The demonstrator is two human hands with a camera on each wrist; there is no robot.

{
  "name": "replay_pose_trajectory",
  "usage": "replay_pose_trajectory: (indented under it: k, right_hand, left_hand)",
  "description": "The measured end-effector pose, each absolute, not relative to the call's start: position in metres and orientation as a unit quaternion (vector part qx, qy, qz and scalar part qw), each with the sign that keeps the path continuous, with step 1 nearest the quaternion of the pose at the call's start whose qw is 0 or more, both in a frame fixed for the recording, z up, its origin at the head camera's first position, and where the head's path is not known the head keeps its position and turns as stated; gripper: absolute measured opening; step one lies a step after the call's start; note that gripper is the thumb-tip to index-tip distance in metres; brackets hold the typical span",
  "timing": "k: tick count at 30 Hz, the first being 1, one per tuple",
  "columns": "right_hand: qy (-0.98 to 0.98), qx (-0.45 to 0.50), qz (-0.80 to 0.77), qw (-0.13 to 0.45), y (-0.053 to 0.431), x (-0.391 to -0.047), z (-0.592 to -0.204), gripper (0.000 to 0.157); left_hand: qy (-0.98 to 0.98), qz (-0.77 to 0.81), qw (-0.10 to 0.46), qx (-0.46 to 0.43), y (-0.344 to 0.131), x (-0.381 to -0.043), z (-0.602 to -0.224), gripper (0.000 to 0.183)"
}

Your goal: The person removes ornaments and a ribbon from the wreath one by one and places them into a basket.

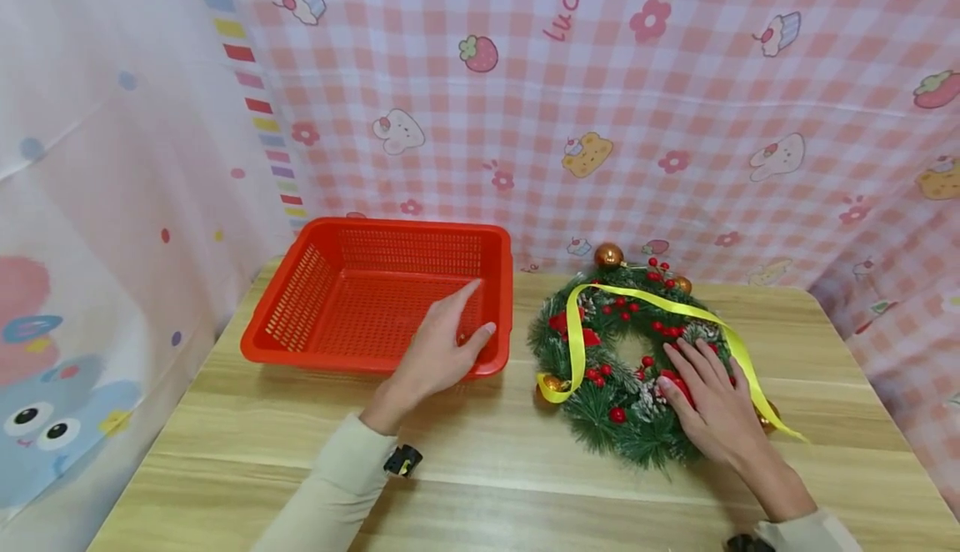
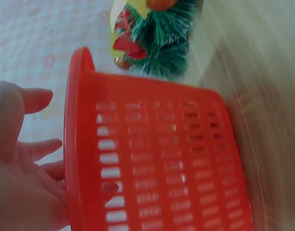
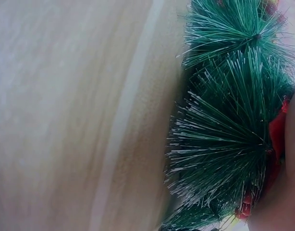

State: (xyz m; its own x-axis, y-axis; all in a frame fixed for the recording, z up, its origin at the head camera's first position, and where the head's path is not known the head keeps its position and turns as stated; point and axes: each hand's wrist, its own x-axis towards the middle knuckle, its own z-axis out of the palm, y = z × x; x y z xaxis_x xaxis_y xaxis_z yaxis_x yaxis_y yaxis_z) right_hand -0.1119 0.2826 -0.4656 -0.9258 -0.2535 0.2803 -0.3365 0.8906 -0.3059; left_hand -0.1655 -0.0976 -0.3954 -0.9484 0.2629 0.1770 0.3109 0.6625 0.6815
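Note:
A green wreath [image 1: 645, 439] with red berries, red bows and golden baubles lies on the wooden table. Across its top runs a loose yellow ribbon [image 1: 576, 343], one end trailing past the right side. My right hand [image 1: 712, 410] rests on the wreath's right part, fingers spread over the berries and ribbon side. To the left stands a red plastic basket [image 1: 360, 310], which holds nothing. Over its front right corner my left hand [image 1: 442, 348] hovers, thumb and fingers extended. In the left wrist view the fingers [image 2: 37, 98] show beside the basket's rim [image 2: 73, 144].
The table [image 1: 480, 494] reaches back to a pink checked cloth [image 1: 450, 143] hanging behind it. A white printed cloth [image 1: 112, 202] hangs along the left side. Small black devices [image 1: 402, 460] are strapped at the wrists.

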Motion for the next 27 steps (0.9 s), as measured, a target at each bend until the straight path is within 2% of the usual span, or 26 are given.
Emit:
replay_pose_trajectory:
  k: [10, 19, 27]
  right_hand:
    - [-0.964, 0.153, 0.181, 0.118, 0.282, -0.111, -0.46, 0.053]
    - [-0.957, 0.177, 0.186, 0.137, 0.25, -0.115, -0.433, 0.058]
    - [-0.984, 0.125, 0.112, 0.067, 0.239, -0.118, -0.446, 0.066]
  left_hand:
    - [-0.951, -0.252, -0.04, -0.175, -0.072, -0.163, -0.408, 0.069]
    - [-0.966, -0.195, -0.025, -0.167, -0.074, -0.162, -0.41, 0.066]
    - [-0.964, -0.192, -0.021, -0.182, -0.071, -0.162, -0.413, 0.065]
